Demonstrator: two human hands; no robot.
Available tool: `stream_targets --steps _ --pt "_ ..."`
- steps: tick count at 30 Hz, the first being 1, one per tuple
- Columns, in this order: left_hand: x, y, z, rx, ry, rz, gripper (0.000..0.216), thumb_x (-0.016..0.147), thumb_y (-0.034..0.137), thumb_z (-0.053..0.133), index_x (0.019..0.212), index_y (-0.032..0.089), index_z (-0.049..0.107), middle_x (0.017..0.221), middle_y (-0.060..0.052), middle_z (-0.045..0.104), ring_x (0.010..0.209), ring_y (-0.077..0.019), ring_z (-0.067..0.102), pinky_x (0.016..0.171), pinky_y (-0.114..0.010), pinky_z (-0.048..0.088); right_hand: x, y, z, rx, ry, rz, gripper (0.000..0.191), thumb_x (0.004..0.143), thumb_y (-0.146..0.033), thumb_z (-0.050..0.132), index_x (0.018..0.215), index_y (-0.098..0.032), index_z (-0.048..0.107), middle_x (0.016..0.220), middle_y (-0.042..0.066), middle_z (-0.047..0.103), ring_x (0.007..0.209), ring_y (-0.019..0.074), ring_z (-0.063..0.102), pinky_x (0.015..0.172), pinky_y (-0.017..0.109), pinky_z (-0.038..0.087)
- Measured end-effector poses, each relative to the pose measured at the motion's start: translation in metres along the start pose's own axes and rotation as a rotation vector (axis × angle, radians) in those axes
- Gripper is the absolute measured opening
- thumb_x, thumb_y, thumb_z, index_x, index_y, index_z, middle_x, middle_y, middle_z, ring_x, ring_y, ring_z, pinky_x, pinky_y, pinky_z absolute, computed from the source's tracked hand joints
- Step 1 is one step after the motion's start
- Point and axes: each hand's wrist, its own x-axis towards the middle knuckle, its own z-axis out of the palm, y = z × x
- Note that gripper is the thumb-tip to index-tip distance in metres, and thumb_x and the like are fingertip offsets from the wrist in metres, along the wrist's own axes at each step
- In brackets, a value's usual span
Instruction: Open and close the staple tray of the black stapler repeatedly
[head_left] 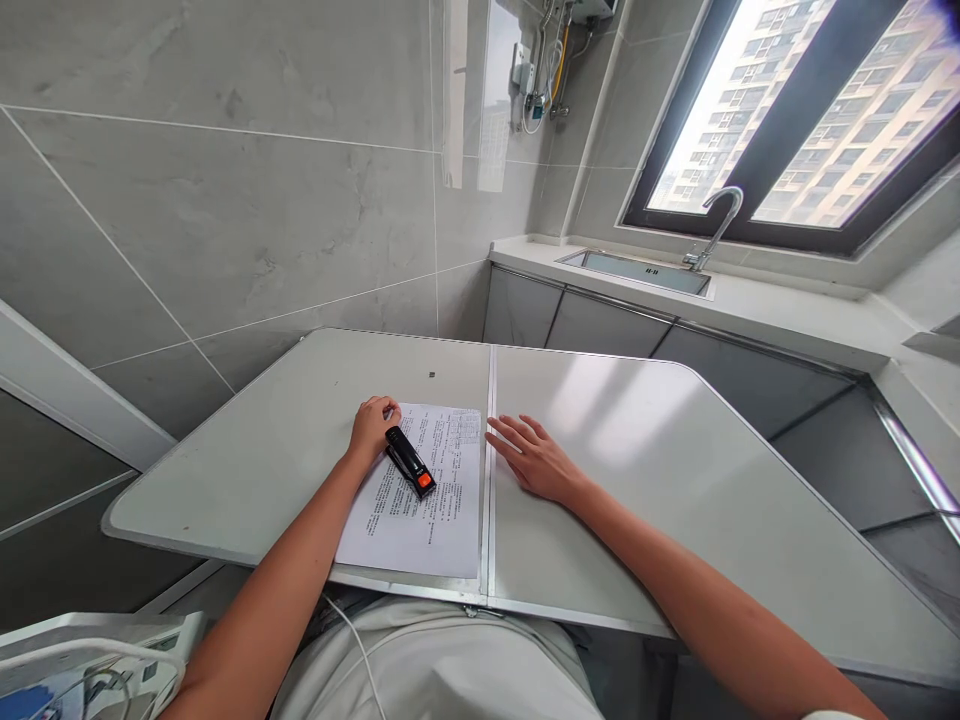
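Note:
White printed paper (457,530) lies on the table left of its middle seam; I cannot tell whether it is one sheet or several. On top of it rests a black stapler (409,458) with an orange patch at its near end, tilted across the text. My left hand (372,428) is closed at the paper's far left corner, fingers curled around the edge, just beside the stapler's far end. Flat on the table to the right of the seam, my right hand (534,458) has its fingers stretched out and holds nothing. Its fingertips point at the paper's right edge without reaching it.
The pale folding table (637,450) has a raised metal seam (491,480). A small dark piece (431,375) lies beyond the paper. Behind are a counter with a sink (637,272) and tap (720,225). A white cable (352,635) crosses my lap.

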Motion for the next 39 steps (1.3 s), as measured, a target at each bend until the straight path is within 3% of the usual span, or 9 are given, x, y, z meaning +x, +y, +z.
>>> stream_targets --steps 7,11,16,22,25,28,31,39 --pt "0.001 -0.001 0.001 0.002 0.013 0.017 0.016 0.086 0.026 0.058 0.082 0.021 0.072 0.096 -0.007 0.072 0.092 -0.0234 0.064 0.089 -0.036 0.050 0.002 -0.002 -0.003 0.013 0.019 -0.007 0.068 0.102 -0.015 0.044 0.166 -0.025 0.022 0.168 0.008 0.029 0.152 0.0295 0.035 0.125 0.057 0.029" --pt "0.002 0.000 0.003 -0.012 -0.049 0.092 0.021 0.089 0.025 0.055 0.092 0.022 0.076 0.112 -0.006 0.074 0.108 -0.0255 0.063 0.102 -0.038 0.047 0.004 -0.003 -0.007 0.013 0.002 -0.015 0.067 0.104 -0.016 0.043 0.166 -0.026 0.021 0.169 0.006 0.026 0.156 0.0282 0.027 0.127 0.058 0.024" --pt "0.002 0.001 0.004 0.068 -0.143 0.138 0.034 0.094 0.025 0.053 0.121 0.027 0.075 0.137 -0.005 0.067 0.127 -0.0296 0.055 0.111 -0.045 0.039 0.006 -0.004 -0.008 0.017 -0.004 -0.025 0.061 0.105 -0.020 0.042 0.164 -0.025 0.028 0.168 0.006 0.030 0.157 0.0277 0.025 0.128 0.058 0.022" --pt "0.002 0.003 0.001 0.103 -0.168 0.130 0.031 0.093 0.024 0.055 0.118 0.027 0.074 0.132 -0.007 0.067 0.125 -0.0296 0.056 0.108 -0.043 0.040 0.004 -0.002 -0.002 0.010 -0.004 -0.020 0.048 0.106 -0.023 0.041 0.154 -0.021 0.046 0.162 0.011 0.043 0.150 0.0292 0.037 0.124 0.057 0.028" --pt "0.001 0.006 0.000 0.092 -0.151 0.126 0.029 0.092 0.023 0.055 0.116 0.025 0.073 0.127 -0.008 0.068 0.120 -0.0289 0.058 0.106 -0.043 0.042 0.004 -0.002 -0.003 0.015 -0.007 -0.024 0.039 0.106 -0.023 0.040 0.141 -0.018 0.057 0.150 0.014 0.055 0.139 0.0292 0.047 0.119 0.053 0.033" --pt "0.000 0.008 -0.001 0.072 -0.135 0.129 0.026 0.092 0.022 0.054 0.112 0.024 0.071 0.123 -0.008 0.068 0.117 -0.0284 0.058 0.104 -0.043 0.044 0.003 -0.002 -0.004 0.013 -0.017 -0.028 0.030 0.106 -0.023 0.040 0.117 -0.018 0.067 0.120 0.014 0.067 0.112 0.0265 0.057 0.102 0.045 0.042" --pt "0.000 0.008 -0.001 0.061 -0.127 0.141 0.022 0.092 0.023 0.053 0.108 0.025 0.069 0.121 -0.008 0.068 0.116 -0.0283 0.059 0.102 -0.044 0.045 0.002 -0.002 -0.001 -0.014 -0.013 -0.036 0.031 0.107 -0.025 0.040 0.094 -0.018 0.067 0.091 0.009 0.065 0.088 0.0225 0.054 0.084 0.038 0.040" --pt "0.000 0.007 0.000 0.075 -0.122 0.147 0.021 0.093 0.022 0.052 0.104 0.025 0.069 0.117 -0.007 0.069 0.114 -0.0285 0.060 0.100 -0.045 0.046 -0.002 -0.003 0.009 -0.031 -0.028 0.038 0.044 0.107 -0.026 0.042 0.070 -0.018 0.064 0.068 0.005 0.059 0.066 0.0167 0.047 0.067 0.034 0.028"
